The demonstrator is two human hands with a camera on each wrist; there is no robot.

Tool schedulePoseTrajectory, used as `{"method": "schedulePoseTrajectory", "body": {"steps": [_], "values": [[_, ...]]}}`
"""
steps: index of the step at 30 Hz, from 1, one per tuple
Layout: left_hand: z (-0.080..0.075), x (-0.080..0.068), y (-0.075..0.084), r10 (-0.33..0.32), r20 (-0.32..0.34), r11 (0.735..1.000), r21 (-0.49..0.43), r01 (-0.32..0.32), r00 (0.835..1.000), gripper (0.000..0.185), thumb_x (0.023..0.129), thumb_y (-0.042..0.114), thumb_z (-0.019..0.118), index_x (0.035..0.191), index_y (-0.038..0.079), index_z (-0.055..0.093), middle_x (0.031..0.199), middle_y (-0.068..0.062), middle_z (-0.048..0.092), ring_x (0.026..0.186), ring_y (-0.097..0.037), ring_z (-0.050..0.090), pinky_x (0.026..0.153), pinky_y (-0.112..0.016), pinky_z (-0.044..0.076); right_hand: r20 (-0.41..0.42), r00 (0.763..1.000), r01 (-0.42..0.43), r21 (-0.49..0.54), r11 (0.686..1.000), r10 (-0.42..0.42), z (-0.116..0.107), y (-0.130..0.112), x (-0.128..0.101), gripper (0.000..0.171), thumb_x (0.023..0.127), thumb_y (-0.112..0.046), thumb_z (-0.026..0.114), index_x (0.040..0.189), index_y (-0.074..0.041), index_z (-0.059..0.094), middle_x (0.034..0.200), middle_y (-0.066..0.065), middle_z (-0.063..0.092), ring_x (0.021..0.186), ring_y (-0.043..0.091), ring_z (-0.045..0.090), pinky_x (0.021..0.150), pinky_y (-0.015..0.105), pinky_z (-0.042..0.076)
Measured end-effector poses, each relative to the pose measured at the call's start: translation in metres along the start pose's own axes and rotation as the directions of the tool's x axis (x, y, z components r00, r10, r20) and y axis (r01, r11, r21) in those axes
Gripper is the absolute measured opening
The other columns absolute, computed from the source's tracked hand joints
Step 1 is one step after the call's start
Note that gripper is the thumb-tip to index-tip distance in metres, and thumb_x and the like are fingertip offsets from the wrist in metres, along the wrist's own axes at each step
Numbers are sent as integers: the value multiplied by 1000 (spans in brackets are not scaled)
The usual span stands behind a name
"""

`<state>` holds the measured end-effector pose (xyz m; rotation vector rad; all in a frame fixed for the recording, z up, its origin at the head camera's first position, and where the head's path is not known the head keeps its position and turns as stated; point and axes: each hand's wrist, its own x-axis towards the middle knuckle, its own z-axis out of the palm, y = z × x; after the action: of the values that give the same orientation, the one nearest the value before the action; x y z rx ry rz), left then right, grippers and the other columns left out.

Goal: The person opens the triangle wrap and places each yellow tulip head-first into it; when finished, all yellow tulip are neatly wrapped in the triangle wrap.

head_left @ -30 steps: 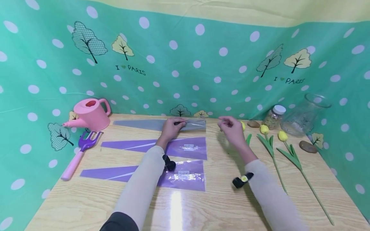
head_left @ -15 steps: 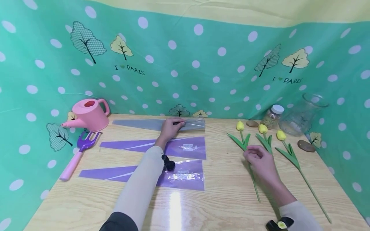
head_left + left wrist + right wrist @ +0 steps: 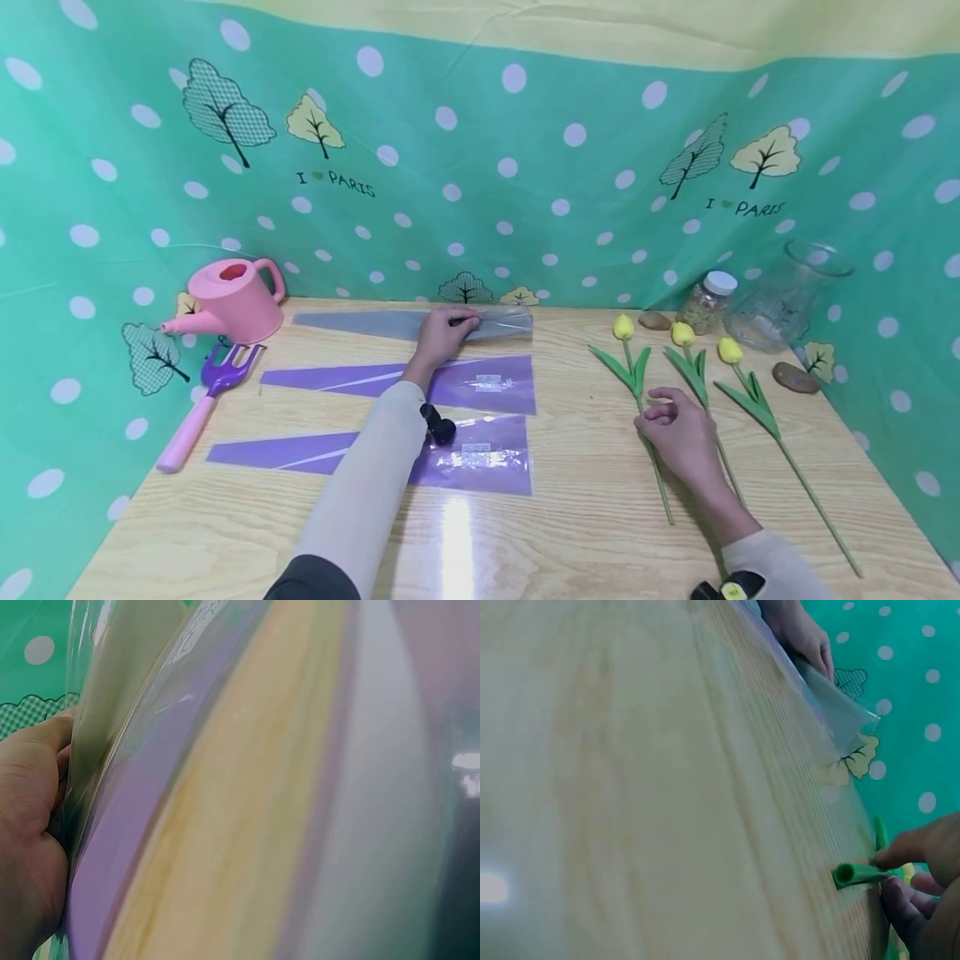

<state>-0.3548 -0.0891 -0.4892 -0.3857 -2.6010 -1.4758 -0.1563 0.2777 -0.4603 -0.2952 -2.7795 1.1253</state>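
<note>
My left hand (image 3: 444, 333) grips the wide part of a clear, greyish tapered flower sleeve (image 3: 352, 322) at the back of the table. In the left wrist view, clear film (image 3: 120, 697) stands beside the thumb. My right hand (image 3: 681, 433) pinches the green stem of the leftmost yellow artificial tulip (image 3: 623, 328), just below its leaves. The stem's cut end (image 3: 844, 876) points toward the camera in the right wrist view. Two more yellow tulips, a middle one (image 3: 682, 335) and a right one (image 3: 730, 350), lie alongside; the right forearm partly hides the middle stem.
Two purple sleeves, an upper one (image 3: 480, 385) and a lower one (image 3: 480, 457), lie under and beside the left arm. A pink watering can (image 3: 240, 302) and purple hand fork (image 3: 206, 408) are left. Back right are stones (image 3: 795, 378), a lidded jar (image 3: 705, 304) and a glass vase (image 3: 780, 308).
My right hand has moved right and toward me, from above the table beside the sleeve to the leftmost tulip's stem. The left hand stays on the greyish sleeve.
</note>
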Motion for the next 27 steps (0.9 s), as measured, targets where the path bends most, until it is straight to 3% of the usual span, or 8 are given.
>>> {"method": "schedulePoseTrajectory", "body": {"steps": [4,9,14,18,20,22,27], "values": [[0,-1,-2,-5,-6,1000,14,5,1000,20,97,21,73,113,10,80,126,-10,75,126,-29,65,115,-42,47,-17,1000,7,-20,1000,-8,3,0,2,42,90,-11,73,130,-1,64,96,13,77,80,13,69,65,19,50],[0,0,-2,0,-3,1000,19,0,1000,20,97,23,73,112,11,80,126,-9,75,126,-28,66,114,-42,48,37,995,-94,100,991,91,-2,2,1,38,95,-12,69,132,-2,66,105,14,75,80,4,64,65,18,52],[0,1,0,1,-3,1000,23,-1,1000,19,98,23,73,112,12,80,124,-8,76,125,-28,66,113,-42,48,153,974,-205,261,943,169,-5,-3,-1,40,102,-18,65,139,-3,62,115,8,72,89,-1,63,74,17,56],[-1,1,-1,8,-5,1000,21,-8,1000,19,98,22,73,111,12,80,123,-8,76,124,-28,67,113,-41,49,180,963,-255,382,888,200,-5,-14,3,44,104,-19,62,145,-3,56,113,-4,70,94,0,64,79,18,57],[0,2,-1,10,-5,1000,19,-10,1000,18,98,22,73,111,12,80,123,-8,76,124,-27,67,113,-40,48,180,961,-271,466,842,210,-7,-22,5,44,105,-17,61,146,-4,53,112,-8,67,99,2,64,83,17,57],[0,2,-2,10,-7,1000,19,-10,1000,18,97,22,73,111,12,81,124,-8,76,125,-27,67,113,-40,48,183,960,-280,571,772,214,-9,-32,7,42,104,-15,62,144,-7,53,111,-11,67,101,3,64,86,16,56],[0,2,-1,4,-6,1000,28,-4,1000,19,98,23,73,111,12,80,125,-8,76,126,-27,66,114,-40,48,158,964,-250,811,529,213,-13,-56,19,31,101,-11,66,130,-15,54,103,-8,68,90,7,67,82,17,58]]}}
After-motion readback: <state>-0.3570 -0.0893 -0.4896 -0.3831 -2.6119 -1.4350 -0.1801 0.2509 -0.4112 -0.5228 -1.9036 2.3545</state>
